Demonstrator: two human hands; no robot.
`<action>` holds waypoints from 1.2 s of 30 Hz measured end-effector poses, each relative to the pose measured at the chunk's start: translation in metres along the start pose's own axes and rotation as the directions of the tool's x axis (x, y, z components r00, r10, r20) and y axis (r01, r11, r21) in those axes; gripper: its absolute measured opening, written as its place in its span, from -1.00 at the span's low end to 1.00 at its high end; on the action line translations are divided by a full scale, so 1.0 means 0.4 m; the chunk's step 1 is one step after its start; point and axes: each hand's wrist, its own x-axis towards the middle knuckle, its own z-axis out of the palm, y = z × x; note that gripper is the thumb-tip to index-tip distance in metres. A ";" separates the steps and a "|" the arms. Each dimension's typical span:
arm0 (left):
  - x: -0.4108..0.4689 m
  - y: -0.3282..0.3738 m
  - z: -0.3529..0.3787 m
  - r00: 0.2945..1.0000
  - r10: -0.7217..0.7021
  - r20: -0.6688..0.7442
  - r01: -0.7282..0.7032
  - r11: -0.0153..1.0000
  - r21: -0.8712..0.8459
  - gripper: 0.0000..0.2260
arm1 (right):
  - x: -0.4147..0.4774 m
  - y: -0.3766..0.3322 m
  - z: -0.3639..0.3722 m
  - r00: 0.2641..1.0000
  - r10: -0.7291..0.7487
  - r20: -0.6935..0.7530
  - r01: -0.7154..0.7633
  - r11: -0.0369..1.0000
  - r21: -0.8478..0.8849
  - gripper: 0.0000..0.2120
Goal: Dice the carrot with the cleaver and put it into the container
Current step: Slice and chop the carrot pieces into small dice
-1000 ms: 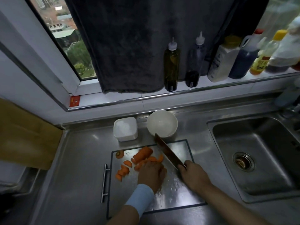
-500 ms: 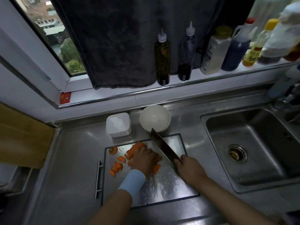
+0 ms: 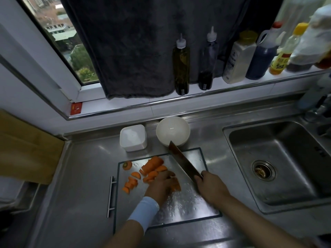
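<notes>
Left hand (image 3: 160,185): fingers curled down over a piece of the carrot (image 3: 153,163), pinning it to the cutting board (image 3: 188,206); pale blue wristband (image 3: 144,212) at the wrist. Right hand (image 3: 212,187): wrapped round the handle of the cleaver (image 3: 182,162), blade slanting up-frame just right of the left hand; I cannot tell whether its edge touches the board. Carrot, further lots, all on the board left of centre: one thick uncut length, half-moon slices (image 3: 131,183) below it, stem end (image 3: 127,165) lying apart at the board's upper left corner. Handling, my estimate: stiff, dense and light; rounded backs liable to roll, so I would seat each piece flat face down and hold it from above with fingertips tucked back from the blade. The board looks glossy and beaded with water, so I expect slipping. Receptacles: white square tub (image 3: 133,137) and white bowl (image 3: 172,130), side by side just above the board; I cannot tell which is meant, and neither shows any carrot. Surface: stainless steel counter (image 3: 86,176), with a sink (image 3: 232,133) at the right of the frame. Room: a sill of bottles (image 3: 180,68) across the upper half, a dark cloth (image 3: 143,42) hanging over a window, and rooftops and trees visible at upper left.
</notes>
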 end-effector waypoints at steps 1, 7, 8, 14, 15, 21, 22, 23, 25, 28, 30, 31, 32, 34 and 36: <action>-0.002 -0.004 0.001 0.999 -0.022 -0.026 0.022 0.999 -0.025 -0.76 | -0.001 -0.001 0.001 1.000 -0.001 -0.003 0.001 1.000 -0.001 -0.70; -0.033 -0.001 0.017 0.990 -0.138 0.007 0.138 0.984 -0.109 -0.76 | -0.019 -0.005 0.007 1.000 0.018 0.009 -0.017 0.998 -0.056 -0.71; -0.037 0.002 0.025 0.991 -0.136 0.018 0.137 0.984 -0.117 -0.75 | -0.023 -0.006 0.009 1.000 0.026 0.011 -0.025 0.998 -0.065 -0.71; -0.041 0.051 0.075 0.969 -0.245 -0.026 0.231 0.941 -0.248 -0.85 | -0.053 -0.004 0.027 0.998 0.064 0.015 -0.062 0.995 -0.082 -0.70; -0.042 0.058 0.077 0.970 -0.237 -0.047 0.219 0.946 -0.239 -0.83 | -0.058 -0.003 0.029 0.998 0.067 0.016 -0.066 0.995 -0.079 -0.70; -0.036 0.050 0.080 0.982 -0.137 -0.127 0.109 0.973 -0.204 -0.79 | -0.082 -0.001 0.028 0.996 0.090 0.016 -0.087 0.989 -0.116 -0.67; -0.033 0.044 0.081 0.989 -0.099 -0.113 0.076 0.978 -0.195 -0.84 | -0.086 -0.002 0.027 0.996 0.089 0.016 -0.086 0.988 -0.124 -0.68; -0.032 0.039 0.081 0.994 -0.057 -0.093 0.039 0.982 -0.186 -0.88 | -0.089 -0.002 0.026 0.996 0.090 0.020 -0.087 0.988 -0.129 -0.69; -0.032 0.032 0.081 0.998 0.013 -0.061 -0.024 0.985 -0.172 -0.91 | -0.095 -0.002 0.023 0.995 0.097 0.026 -0.092 0.987 -0.132 -0.68; -0.041 0.023 0.075 0.996 0.056 -0.063 -0.067 0.981 -0.181 -0.89 | -0.109 0.001 0.017 0.994 0.105 0.041 -0.099 0.987 -0.127 -0.70; -0.052 0.012 0.074 0.995 0.076 -0.069 -0.088 0.981 -0.176 -0.85 | -0.121 0.002 0.014 0.994 0.104 0.044 -0.098 0.988 -0.118 -0.71; -0.058 0.005 0.075 0.994 0.089 -0.066 -0.098 0.982 -0.159 -0.83 | -0.128 0.003 0.014 0.994 0.102 0.045 -0.096 0.989 -0.116 -0.72; -0.062 0.001 0.075 0.994 0.096 -0.057 -0.104 0.983 -0.149 -0.82 | -0.134 0.002 0.014 0.994 0.102 0.046 -0.096 0.988 -0.117 -0.72; -0.066 0.002 0.078 0.995 0.091 -0.051 -0.097 0.985 -0.141 -0.84 | -0.144 0.000 0.019 0.993 0.107 0.047 -0.101 0.987 -0.123 -0.72; -0.066 0.007 0.090 0.996 0.060 -0.065 -0.070 0.985 -0.157 -0.90 | -0.151 -0.003 0.030 0.992 0.111 0.052 -0.105 0.988 -0.113 -0.72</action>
